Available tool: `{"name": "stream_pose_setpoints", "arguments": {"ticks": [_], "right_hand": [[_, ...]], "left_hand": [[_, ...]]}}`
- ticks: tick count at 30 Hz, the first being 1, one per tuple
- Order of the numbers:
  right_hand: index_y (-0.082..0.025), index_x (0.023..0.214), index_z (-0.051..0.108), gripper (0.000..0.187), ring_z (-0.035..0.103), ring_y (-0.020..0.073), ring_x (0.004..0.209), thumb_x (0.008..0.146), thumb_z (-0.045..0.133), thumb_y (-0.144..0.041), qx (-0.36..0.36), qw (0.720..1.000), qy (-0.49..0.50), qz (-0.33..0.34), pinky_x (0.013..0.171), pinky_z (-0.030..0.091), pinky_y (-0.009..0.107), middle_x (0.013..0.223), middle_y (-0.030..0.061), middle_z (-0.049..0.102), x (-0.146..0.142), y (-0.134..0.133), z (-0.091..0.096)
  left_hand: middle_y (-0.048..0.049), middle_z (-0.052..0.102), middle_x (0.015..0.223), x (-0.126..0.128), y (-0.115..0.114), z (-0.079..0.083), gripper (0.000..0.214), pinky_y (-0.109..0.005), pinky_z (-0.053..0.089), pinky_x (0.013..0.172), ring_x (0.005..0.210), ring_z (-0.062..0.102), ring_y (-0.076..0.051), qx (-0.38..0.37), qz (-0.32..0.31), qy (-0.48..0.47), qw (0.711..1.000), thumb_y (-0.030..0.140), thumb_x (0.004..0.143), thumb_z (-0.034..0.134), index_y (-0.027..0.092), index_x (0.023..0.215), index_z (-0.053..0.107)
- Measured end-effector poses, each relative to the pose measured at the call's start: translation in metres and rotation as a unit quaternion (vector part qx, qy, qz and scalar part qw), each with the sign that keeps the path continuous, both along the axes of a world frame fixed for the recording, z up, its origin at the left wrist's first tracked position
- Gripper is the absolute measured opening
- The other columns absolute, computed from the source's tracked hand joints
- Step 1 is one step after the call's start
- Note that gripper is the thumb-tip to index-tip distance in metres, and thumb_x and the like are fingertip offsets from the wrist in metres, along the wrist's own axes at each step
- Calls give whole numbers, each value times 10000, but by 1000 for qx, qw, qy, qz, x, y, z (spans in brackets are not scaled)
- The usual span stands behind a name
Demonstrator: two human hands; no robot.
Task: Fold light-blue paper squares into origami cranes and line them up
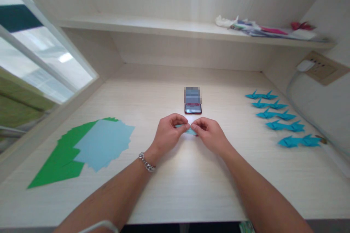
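Between my two hands is a small piece of folded light-blue paper, mostly covered by fingers. My left hand, with a chain bracelet at its wrist, pinches the paper's left part between thumb and forefinger. The right part is pinched the same way by my right hand. Both sets of fingertips nearly meet above the desk. Just beyond them lies a phone, its screen lit and partly blurred out. How the paper is folded cannot be made out.
Fanned light-blue sheets overlap green sheets on the desk's left. Several blue folded paper cranes stand in paired rows at the right. A cable runs from the wall socket. Papers lie on the shelf above.
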State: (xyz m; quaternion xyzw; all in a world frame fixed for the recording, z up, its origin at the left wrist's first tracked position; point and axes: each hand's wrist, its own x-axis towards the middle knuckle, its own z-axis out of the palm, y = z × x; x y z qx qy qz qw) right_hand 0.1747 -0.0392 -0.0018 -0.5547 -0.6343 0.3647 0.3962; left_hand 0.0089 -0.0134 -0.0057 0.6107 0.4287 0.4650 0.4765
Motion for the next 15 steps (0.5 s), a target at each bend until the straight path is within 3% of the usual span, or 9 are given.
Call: {"name": "stream_pose_setpoints", "arguments": {"ticks": [7,15], "right_hand": [[-172,717,602,140,544,131,622,786,563,-288,-7,1000,3,-3,585,429,253,677,8,611,6,5,-5],[-162,768,600,139,576,134,615,781,578,-298,-53,994,95,24,604,473,272,696,11,615,5,7,-10]], "left_hand": [[-57,695,797,-2,3,-3,190,-272,525,669,708,647,-152,-22,10,-13,1000,233,649,744,142,791,657],[-53,693,763,-1,2,-1,187,-272,519,654,691,643,-151,-37,8,-35,999,237,641,748,142,776,660]]}}
